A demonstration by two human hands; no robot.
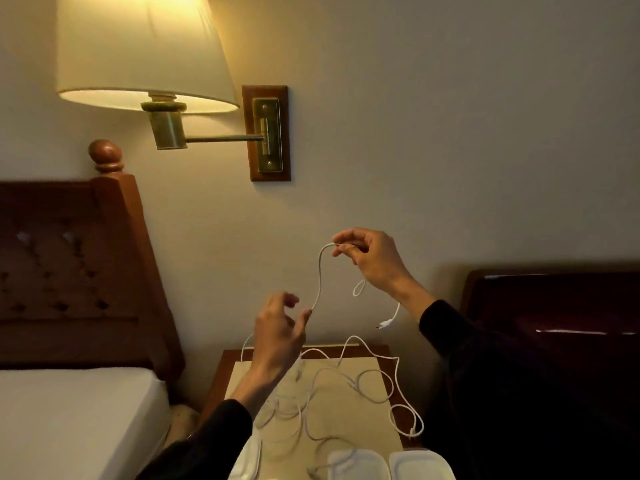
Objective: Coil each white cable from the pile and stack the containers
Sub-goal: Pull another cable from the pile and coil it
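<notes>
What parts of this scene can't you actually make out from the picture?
Head view only:
- The white plastic containers are cut off by the bottom edge; their number and depth stay unknown.
- The pile of thin white cables overlaps itself, so a count is impossible.
- The left hand is motion-blurred; whether its fingertips pinch the lifted white cable is unclear.
- The right hand covers the part of the cable that it pinches.

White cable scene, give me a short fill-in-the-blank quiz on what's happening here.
1. The right hand pinches a white ____ raised above the nightstand.
2. The wall lamp is switched ____.
3. The left hand is ____, gripping nothing.
4. The loose pile lies on the ____.

Missing words: cable; on; open; nightstand
</notes>
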